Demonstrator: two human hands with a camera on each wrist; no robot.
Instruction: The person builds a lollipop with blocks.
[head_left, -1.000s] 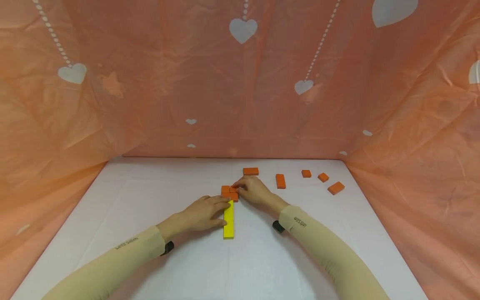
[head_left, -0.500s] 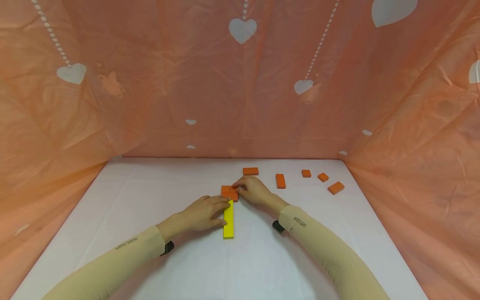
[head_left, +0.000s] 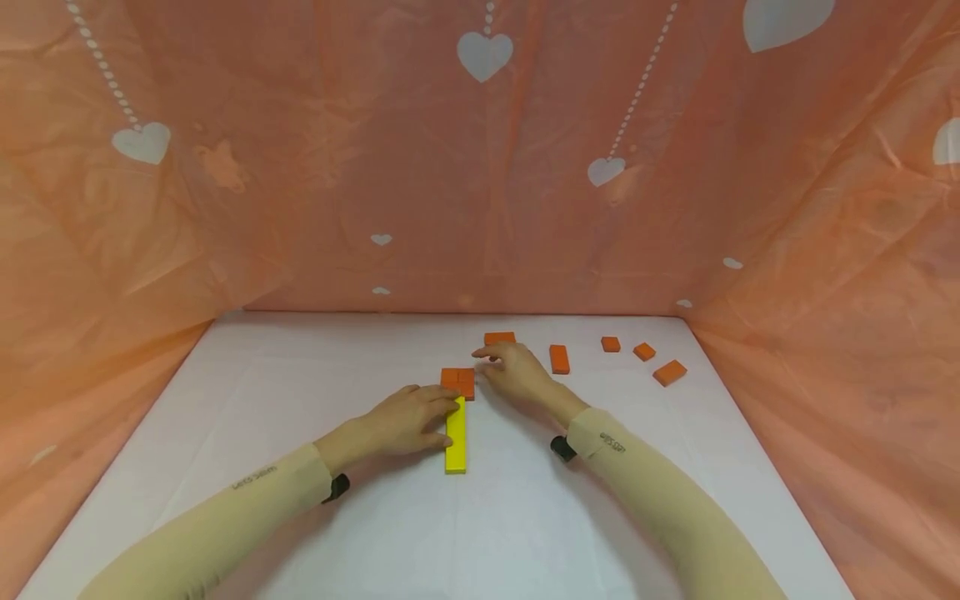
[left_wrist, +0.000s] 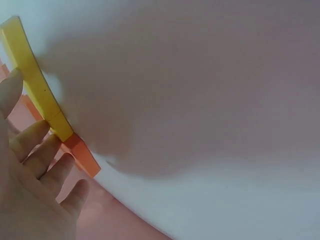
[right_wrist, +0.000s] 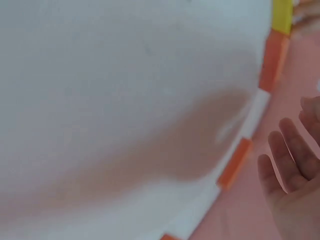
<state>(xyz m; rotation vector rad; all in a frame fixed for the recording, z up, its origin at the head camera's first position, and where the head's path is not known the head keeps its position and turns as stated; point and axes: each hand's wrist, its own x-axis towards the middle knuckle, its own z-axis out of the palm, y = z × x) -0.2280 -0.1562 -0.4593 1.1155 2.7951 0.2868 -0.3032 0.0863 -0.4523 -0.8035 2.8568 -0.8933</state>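
Observation:
A long yellow strip of block (head_left: 455, 446) lies lengthwise on the table, with a seam near its far end in the left wrist view. Right at that end sits a squarish patch of orange blocks (head_left: 459, 377) fitted edge to edge. My left hand (head_left: 397, 423) rests along the strip's left side, thumb and fingertips touching it, fingers loosely extended. Just right of the orange patch, my right hand (head_left: 519, 372) hovers with parted fingers and nothing between them. In the right wrist view its fingers (right_wrist: 295, 150) are spread apart from the blocks.
Behind my right hand lies an orange block (head_left: 499, 337). Further right are another upright-lying oblong (head_left: 559, 359), two small orange squares (head_left: 611, 344) and a tilted orange oblong (head_left: 670, 372). Pink curtain (head_left: 480, 208) with hearts encloses the white table (head_left: 315, 367) at back and sides.
My right hand has let go of the small orange block at the patch's far right corner and moved slightly right and away. The left hand stays on the yellow strip.

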